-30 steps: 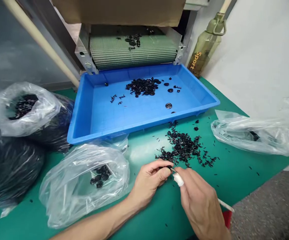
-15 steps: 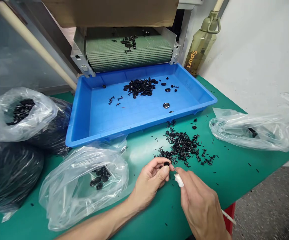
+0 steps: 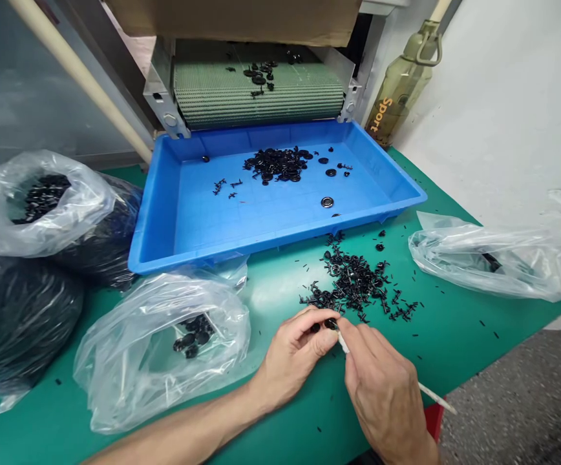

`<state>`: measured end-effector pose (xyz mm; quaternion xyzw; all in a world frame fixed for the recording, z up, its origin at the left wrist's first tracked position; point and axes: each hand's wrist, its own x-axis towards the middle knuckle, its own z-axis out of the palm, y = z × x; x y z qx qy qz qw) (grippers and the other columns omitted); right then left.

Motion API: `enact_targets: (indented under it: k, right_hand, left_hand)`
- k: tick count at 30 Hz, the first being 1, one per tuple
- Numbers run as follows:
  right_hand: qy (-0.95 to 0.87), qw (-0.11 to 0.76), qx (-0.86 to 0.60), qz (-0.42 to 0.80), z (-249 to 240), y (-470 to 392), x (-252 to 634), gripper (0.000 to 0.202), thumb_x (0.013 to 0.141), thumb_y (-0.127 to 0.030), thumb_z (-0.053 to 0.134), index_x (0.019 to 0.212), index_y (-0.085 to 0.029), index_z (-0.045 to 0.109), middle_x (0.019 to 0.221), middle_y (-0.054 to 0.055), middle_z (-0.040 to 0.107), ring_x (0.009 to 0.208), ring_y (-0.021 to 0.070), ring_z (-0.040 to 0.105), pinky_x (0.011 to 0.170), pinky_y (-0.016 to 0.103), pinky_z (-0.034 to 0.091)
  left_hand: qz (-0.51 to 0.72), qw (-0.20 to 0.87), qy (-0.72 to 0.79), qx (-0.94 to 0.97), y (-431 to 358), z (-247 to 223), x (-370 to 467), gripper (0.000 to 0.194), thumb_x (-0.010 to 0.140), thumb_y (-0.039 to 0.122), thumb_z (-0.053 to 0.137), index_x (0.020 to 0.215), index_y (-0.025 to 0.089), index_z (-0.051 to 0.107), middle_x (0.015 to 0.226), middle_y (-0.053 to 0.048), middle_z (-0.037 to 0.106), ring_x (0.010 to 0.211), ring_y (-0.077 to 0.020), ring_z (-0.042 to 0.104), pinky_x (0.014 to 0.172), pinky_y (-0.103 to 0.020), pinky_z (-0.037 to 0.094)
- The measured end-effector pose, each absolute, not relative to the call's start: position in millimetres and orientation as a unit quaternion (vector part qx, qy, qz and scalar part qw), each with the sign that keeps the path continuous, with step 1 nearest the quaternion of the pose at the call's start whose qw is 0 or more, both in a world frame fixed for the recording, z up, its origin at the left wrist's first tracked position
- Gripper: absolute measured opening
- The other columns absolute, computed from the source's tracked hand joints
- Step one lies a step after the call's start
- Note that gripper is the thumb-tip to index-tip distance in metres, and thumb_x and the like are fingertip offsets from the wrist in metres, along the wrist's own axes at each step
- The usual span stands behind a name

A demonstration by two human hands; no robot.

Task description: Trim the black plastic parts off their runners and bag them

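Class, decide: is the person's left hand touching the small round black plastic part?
Touching. The head view shows the left hand pinching the small round black plastic part between thumb and fingertips.

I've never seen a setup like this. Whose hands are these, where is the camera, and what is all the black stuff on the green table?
The picture comes from a camera worn on a person's head, looking forward and down, so you see that person's own two bare hands. The left hand pinches a small black part at its fingertips. The right hand grips a thin white stick-like tool whose tip meets that part. Just beyond the hands, a loose pile of small black parts lies on the green table. Behind it sits a blue tray with more such parts, under the end of a ribbed green conveyor belt. Clear plastic bags of parts lie to the left and right, and a green bottle leans by the wall.
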<state>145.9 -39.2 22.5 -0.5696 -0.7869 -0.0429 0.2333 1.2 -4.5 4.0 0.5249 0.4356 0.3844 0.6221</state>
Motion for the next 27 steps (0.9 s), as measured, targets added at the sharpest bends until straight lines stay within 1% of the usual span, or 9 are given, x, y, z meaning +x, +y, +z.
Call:
enact_targets:
  k: [4,7,10,14,17,20,23,25,27]
  right_hand:
    - [-0.772,0.249,-0.583,-0.038,15,-40,141,0.027,0.093,-0.007,0.037,0.104,-0.014,0.061,0.069,0.002,0.057,0.067,0.0162,0.053,0.063,0.028,0.034]
    - [-0.752,0.261,-0.591,0.131,17,-35,148,0.026,0.091,-0.009,0.035,0.092,-0.018,0.060,0.069,0.000,0.058,0.062,0.0136,0.053,0.057,0.026,0.034]
    - [-0.692,0.228,-0.586,0.356,26,-25,159,0.024,0.089,-0.016,0.038,0.069,-0.021,0.050,0.055,-0.006,0.047,0.047,0.0098,0.041,0.049,0.024,0.029]
    - [-0.632,0.240,-0.575,0.461,34,-14,162,0.032,0.091,-0.021,0.038,0.060,-0.020,0.044,0.055,-0.005,0.047,0.050,0.0091,0.042,0.050,0.022,0.029]
    - [-0.645,0.243,-0.580,0.434,34,-11,160,0.029,0.090,-0.014,0.037,0.063,-0.020,0.046,0.056,-0.006,0.052,0.052,0.0091,0.046,0.054,0.021,0.032]
    - [-0.663,0.219,-0.639,0.322,34,-5,171,0.024,0.085,-0.009,0.037,0.078,-0.021,0.056,0.059,-0.006,0.056,0.051,0.0102,0.048,0.052,0.022,0.031]
    - [-0.658,0.216,-0.708,0.138,34,15,198,0.026,0.088,-0.014,0.038,0.097,-0.020,0.062,0.073,0.000,0.062,0.060,0.0133,0.053,0.055,0.024,0.032]
    - [-0.655,0.215,-0.722,0.059,32,37,219,0.027,0.089,-0.017,0.039,0.100,-0.017,0.063,0.082,0.004,0.063,0.067,0.0156,0.054,0.059,0.025,0.033]
    - [-0.655,0.205,-0.726,0.042,28,62,235,0.027,0.088,-0.016,0.040,0.099,-0.015,0.065,0.083,0.007,0.061,0.070,0.0172,0.053,0.060,0.026,0.033]
  left_hand:
    - [0.403,0.572,0.447,0.557,-4,6,2,0.019,0.092,0.031,0.055,0.096,0.019,0.069,0.086,-0.003,0.064,0.078,-0.0146,0.056,0.073,-0.025,0.043]
    - [0.401,0.533,0.442,0.600,-5,4,1,0.019,0.094,0.028,0.051,0.096,0.018,0.067,0.083,-0.002,0.062,0.077,-0.0147,0.056,0.072,-0.025,0.042]
    - [0.385,0.520,0.435,0.626,-4,1,0,0.020,0.095,0.028,0.048,0.097,0.018,0.065,0.083,-0.002,0.060,0.076,-0.0152,0.056,0.071,-0.026,0.042]
    - [0.355,0.531,0.450,0.624,-2,-1,0,0.022,0.096,0.030,0.044,0.099,0.021,0.064,0.086,-0.003,0.061,0.084,-0.0174,0.057,0.078,-0.027,0.043]
    - [0.351,0.525,0.478,0.611,-1,0,0,0.023,0.094,0.035,0.047,0.103,0.023,0.064,0.093,-0.004,0.063,0.090,-0.0203,0.057,0.084,-0.030,0.042]
    - [0.321,0.523,0.528,0.587,-1,2,-2,0.028,0.092,0.043,0.048,0.105,0.024,0.064,0.082,-0.002,0.061,0.075,-0.0193,0.054,0.071,-0.029,0.042]
    - [0.299,0.545,0.549,0.558,-1,2,-4,0.031,0.090,0.050,0.048,0.097,0.024,0.063,0.068,0.002,0.051,0.061,-0.0154,0.044,0.057,-0.026,0.035]
    - [0.313,0.576,0.542,0.526,0,2,-4,0.032,0.090,0.052,0.048,0.092,0.023,0.060,0.068,0.002,0.049,0.059,-0.0135,0.039,0.055,-0.025,0.031]
    - [0.332,0.609,0.527,0.491,1,1,-3,0.033,0.090,0.053,0.047,0.088,0.021,0.056,0.069,0.003,0.049,0.057,-0.0119,0.036,0.053,-0.024,0.029]
